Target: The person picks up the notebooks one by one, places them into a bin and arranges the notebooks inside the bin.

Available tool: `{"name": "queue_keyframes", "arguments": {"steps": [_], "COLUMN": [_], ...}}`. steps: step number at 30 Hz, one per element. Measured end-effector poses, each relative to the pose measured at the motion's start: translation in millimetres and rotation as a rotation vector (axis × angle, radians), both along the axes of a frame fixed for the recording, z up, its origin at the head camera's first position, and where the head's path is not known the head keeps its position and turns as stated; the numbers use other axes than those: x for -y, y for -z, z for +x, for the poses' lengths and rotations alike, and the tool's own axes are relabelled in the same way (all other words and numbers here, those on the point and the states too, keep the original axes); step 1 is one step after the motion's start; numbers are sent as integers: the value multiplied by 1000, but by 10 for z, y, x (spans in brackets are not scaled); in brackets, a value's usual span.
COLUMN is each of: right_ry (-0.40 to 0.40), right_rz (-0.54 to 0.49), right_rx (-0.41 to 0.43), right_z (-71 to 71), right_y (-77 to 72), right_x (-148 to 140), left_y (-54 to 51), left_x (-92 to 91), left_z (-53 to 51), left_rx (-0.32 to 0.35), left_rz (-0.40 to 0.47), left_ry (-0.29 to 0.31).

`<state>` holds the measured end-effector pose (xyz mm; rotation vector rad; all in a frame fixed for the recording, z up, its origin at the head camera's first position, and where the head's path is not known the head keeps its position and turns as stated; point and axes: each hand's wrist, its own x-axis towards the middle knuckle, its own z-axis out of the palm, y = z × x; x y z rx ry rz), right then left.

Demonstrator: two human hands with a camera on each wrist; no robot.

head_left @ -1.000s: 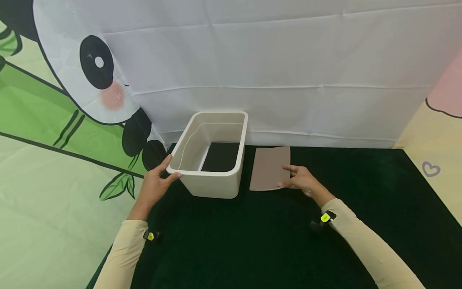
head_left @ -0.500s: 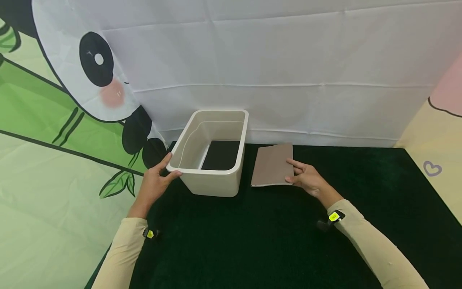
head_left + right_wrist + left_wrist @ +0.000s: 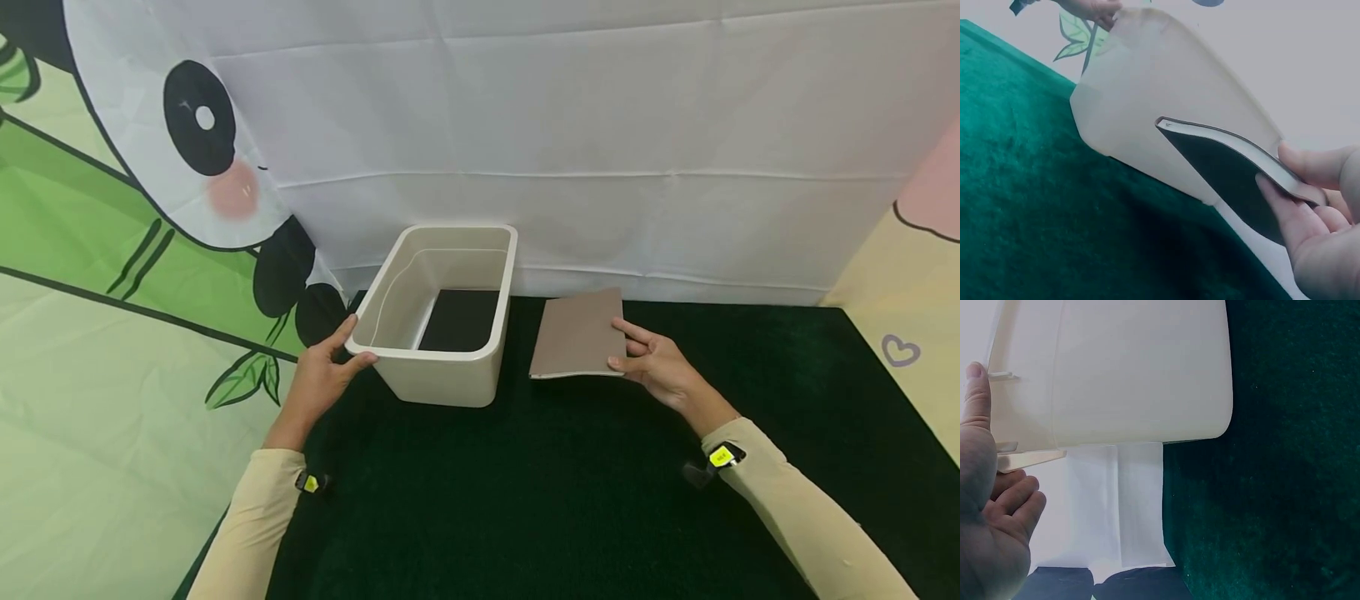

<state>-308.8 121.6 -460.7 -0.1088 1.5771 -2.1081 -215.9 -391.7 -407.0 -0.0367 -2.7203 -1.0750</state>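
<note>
A white plastic storage bin (image 3: 442,379) stands on the green cloth, its top open. My left hand (image 3: 321,379) grips its near left corner, with the thumb against the near face by the rim; in the left wrist view its other fingers (image 3: 1025,503) curl beside the bin's edge. My right hand (image 3: 663,367) pinches the right edge of a brown soft-cover notebook (image 3: 577,333) between thumb and fingers. In the right wrist view the notebook's white page edges (image 3: 1229,139) show, and it hangs above the cloth, slightly bowed, apart from the bin.
A flat black rectangle (image 3: 461,320) covers part of the bin's floor; I cannot tell what it is. Dark green cloth (image 3: 525,500) covers the table. Behind stands a white printed curtain (image 3: 570,125), close to the bin's far end.
My right hand has lifted the notebook off the cloth and drawn it a little to the right, its near edge rising. The left hand and the bin stay in place.
</note>
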Motion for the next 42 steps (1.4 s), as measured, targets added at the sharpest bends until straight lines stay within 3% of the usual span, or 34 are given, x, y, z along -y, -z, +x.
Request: {"name": "queue_keyframes", "arguments": {"steps": [13, 20, 32, 42], "right_ry": [-25, -73, -64, -94], "right_rz": [-130, -222, -275, -369], "right_rx": [-42, -123, -131, -120], "right_z": [151, 184, 62, -70], "right_y": [-426, -684, -1228, -1364], "right_x": [-110, -199, -104, 270], "left_y": [13, 17, 37, 31], "left_x": [7, -27, -55, -127], "left_z": [4, 10, -20, -28], "left_rx": [0, -1, 11, -5], "left_rz": [-6, 5, -8, -42], "left_ry": [-3, -10, -32, -55]}}
